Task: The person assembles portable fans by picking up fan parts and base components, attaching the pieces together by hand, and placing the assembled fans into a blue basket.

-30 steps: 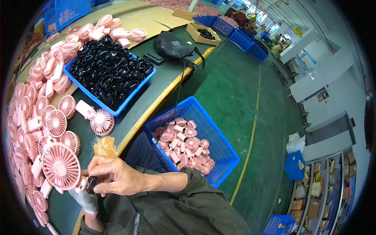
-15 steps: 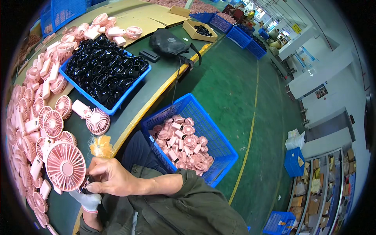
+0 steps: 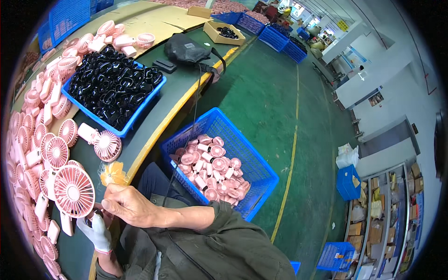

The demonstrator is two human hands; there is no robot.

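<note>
A pink handheld fan (image 3: 73,192) stands tilted with its round grille toward me, over the near part of the green tabletop. My left hand (image 3: 95,232), in a white glove, is closed round the fan's lower end, where a bit of black shows. Right beside it, my bare right hand (image 3: 128,205) has its fingers curled in against the fan's handle; what they grip is hidden. Many pink fans (image 3: 57,151) lie heaped along the table's left side. A blue tray (image 3: 123,131) of glossy black loop-shaped parts (image 3: 116,84) sits farther up the table.
To my right a blue crate (image 3: 254,163) holds finished-looking pink fans. A black bag (image 3: 186,47), a small black box (image 3: 164,66) and a cardboard box (image 3: 224,33) lie along the table's far edge. Yellow netting (image 3: 113,173) sits by my right hand. A black cord crosses my lap.
My right hand has turned over and shifted slightly up from the black part at the fan's base. The gloved left hand shows more fully, and the fan is a little lower.
</note>
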